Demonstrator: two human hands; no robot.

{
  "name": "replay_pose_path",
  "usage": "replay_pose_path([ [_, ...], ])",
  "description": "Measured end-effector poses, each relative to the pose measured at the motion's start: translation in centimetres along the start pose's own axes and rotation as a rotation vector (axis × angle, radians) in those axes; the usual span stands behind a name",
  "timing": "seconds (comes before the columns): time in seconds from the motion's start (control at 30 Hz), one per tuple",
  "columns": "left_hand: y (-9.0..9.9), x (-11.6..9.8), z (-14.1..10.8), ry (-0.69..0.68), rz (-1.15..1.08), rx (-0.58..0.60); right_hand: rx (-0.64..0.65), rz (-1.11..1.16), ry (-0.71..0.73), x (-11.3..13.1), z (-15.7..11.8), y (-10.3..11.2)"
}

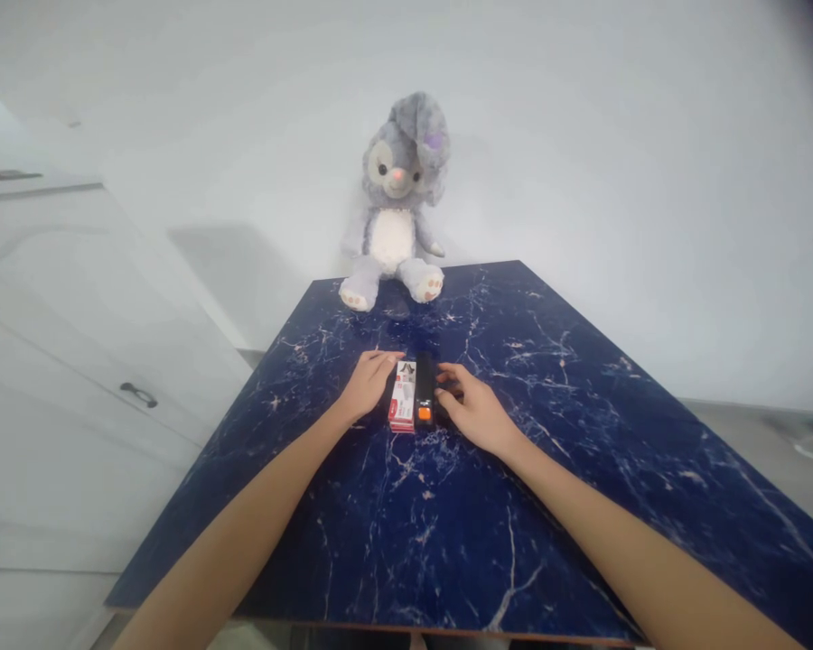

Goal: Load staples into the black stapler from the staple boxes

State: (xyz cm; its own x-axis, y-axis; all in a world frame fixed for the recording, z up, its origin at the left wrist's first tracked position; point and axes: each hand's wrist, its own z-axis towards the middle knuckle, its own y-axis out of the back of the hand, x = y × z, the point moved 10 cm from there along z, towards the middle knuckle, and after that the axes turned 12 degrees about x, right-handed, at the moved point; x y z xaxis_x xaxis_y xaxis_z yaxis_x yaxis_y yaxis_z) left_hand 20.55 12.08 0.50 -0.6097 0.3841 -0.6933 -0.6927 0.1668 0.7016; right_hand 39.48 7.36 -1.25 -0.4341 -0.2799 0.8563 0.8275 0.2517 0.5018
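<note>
A small red-and-white box (403, 397) lies on the blue marbled table, right beside a long black object (425, 388) with an orange patch at its near end; it looks like a stapler. My left hand (371, 384) rests at the box's left side, fingers stretched toward its far end and touching or nearly touching it. On the other side, my right hand (471, 406) has its thumb and fingers apart, with the tips at the black object's right edge. Neither hand is wrapped round anything.
A grey plush rabbit (393, 235) sits upright at the table's far edge against the white wall. The table (413, 542) has a dark blue marbled top. White cabinets (60, 406) with dark handles stand to the left.
</note>
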Motion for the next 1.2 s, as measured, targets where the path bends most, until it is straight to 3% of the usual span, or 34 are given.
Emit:
replay_pose_path([
  [0.17,0.7,-0.1,-0.3,0.004,-0.081,0.014,0.018,0.021,-0.005,-0.1,-0.1,-0.2],
  [0.3,0.0,-1.1,-1.6,-0.044,-0.258,0.331,0.023,0.051,-0.012,0.2,-0.3,0.0],
  [0.4,-0.3,-2.1,-3.7,-0.042,-0.192,0.452,0.027,0.045,-0.012,0.7,-0.4,0.1],
  [0.53,-1.2,-2.7,-5.2,0.046,-0.193,0.418,-0.046,-0.038,-0.019,1.4,-0.6,0.8],
  [0.7,-3.5,-3.7,-4.7,0.069,-0.208,0.408,-0.141,-0.132,-0.045,1.9,-1.2,1.8],
  [0.83,-5.1,-4.1,-2.1,0.065,-0.217,0.357,-0.217,-0.198,-0.062,1.8,-1.2,3.6],
  [0.93,-7.6,-5.2,1.7,0.025,-0.247,0.319,-0.302,-0.231,-0.12,0.1,-0.9,6.6],
  [1.03,-11.2,-7.7,6.9,-0.016,-0.202,0.286,-0.428,-0.278,-0.199,-3.0,-1.2,11.4],
  [1.2,-17.8,-14.3,14.6,-0.083,-0.063,0.241,-0.591,-0.327,-0.238,-8.3,-2.6,20.0],
])
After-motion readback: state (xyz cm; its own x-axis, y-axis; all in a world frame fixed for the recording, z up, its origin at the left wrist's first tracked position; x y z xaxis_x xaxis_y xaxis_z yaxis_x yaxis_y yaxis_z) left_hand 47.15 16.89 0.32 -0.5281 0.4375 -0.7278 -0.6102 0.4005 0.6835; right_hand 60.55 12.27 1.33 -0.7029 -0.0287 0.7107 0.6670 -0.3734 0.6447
